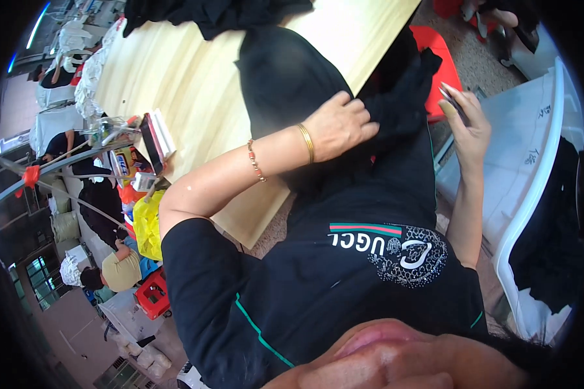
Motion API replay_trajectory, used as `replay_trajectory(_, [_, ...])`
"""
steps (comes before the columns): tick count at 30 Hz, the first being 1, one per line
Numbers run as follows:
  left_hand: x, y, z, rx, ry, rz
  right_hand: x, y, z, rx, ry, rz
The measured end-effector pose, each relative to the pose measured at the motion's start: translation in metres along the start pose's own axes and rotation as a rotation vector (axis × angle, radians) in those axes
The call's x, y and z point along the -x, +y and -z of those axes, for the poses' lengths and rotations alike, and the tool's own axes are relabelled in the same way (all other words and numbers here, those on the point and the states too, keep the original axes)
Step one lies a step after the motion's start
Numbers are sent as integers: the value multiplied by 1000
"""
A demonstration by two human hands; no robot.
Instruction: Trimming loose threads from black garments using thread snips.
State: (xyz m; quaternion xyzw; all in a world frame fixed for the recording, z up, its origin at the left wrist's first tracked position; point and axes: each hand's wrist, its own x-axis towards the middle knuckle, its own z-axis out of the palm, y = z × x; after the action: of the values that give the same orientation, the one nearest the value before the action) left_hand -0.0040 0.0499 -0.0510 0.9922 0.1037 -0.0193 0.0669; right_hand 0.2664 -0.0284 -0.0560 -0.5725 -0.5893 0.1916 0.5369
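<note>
My left hand [340, 126], with gold bangles and a beaded bracelet on its wrist, is curled closed on a black cloth garment [285, 78]. Part of that cloth lies over the edge of the pale wooden table [188, 84], and more of it hangs past the edge across my lap. Off to the right, my right hand [470, 126] is raised, closed around small dark thread snips [457, 107]. Their pointed tip shows by the thumb, while the palm side is partly hidden. The snips are apart from the cloth.
More black cloth [214, 16] lies at the table's far side. A red plastic stool [440, 65] stands beyond my right hand, and a large white bin [542, 149] with black cloth at the right. A yellow bag [147, 223] hangs at left. A person [122, 267] works farther off.
</note>
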Motion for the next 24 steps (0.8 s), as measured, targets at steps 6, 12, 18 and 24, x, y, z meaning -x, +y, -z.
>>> replay_trajectory(6, [24,-27,102,902,398,-72,10,13,26,-45,74,-124])
replay_trajectory(12, [148,-117,161,946,1468,389,11,25,32,-41,94,-150])
replay_trajectory(18, [250,-303,288,1129,1884,777,24,46,33,-66,88,-221])
replay_trajectory(24, [321,-362,194,265,1429,1434,35,49,23,-59,9,-273])
